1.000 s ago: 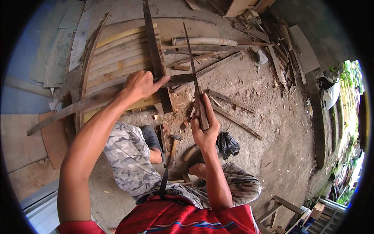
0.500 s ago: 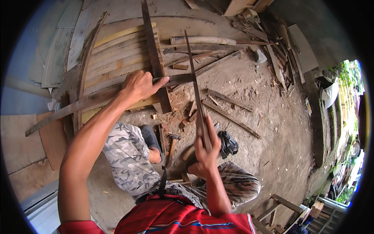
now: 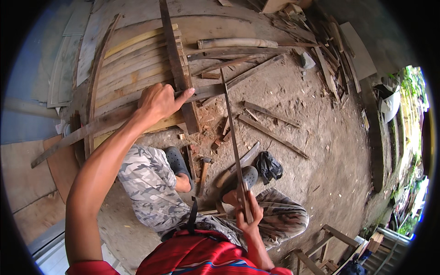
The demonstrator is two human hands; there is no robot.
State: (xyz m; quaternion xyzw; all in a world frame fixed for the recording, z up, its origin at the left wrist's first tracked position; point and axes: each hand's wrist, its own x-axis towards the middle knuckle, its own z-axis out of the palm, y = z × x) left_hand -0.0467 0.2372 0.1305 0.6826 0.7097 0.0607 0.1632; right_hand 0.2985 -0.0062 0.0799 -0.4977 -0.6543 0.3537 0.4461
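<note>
My left hand (image 3: 158, 101) grips a long dark wooden board (image 3: 78, 134) from above, its thumb stretched along the wood. The board slants across a dark beam (image 3: 173, 55) and a panel of pale slats (image 3: 137, 68). In my right hand (image 3: 250, 211) is a handsaw (image 3: 234, 142), seen nearly edge-on. Its far part meets the board's right end, just beyond my left thumb. My right fingers are wrapped round the saw's near end, close to my right knee.
A hammer (image 3: 203, 174) lies between my feet. Near my right shoe (image 3: 250, 175) are a long-bladed knife (image 3: 244, 159) and a black plastic bag (image 3: 269, 167). Loose sticks (image 3: 275, 136) lie to the right. Scrap wood (image 3: 327, 68) is heaped at the far right.
My right hand has pulled the saw back toward my body, so its tip now sits close to the board. The left hand still holds the board in nearly the same place.
</note>
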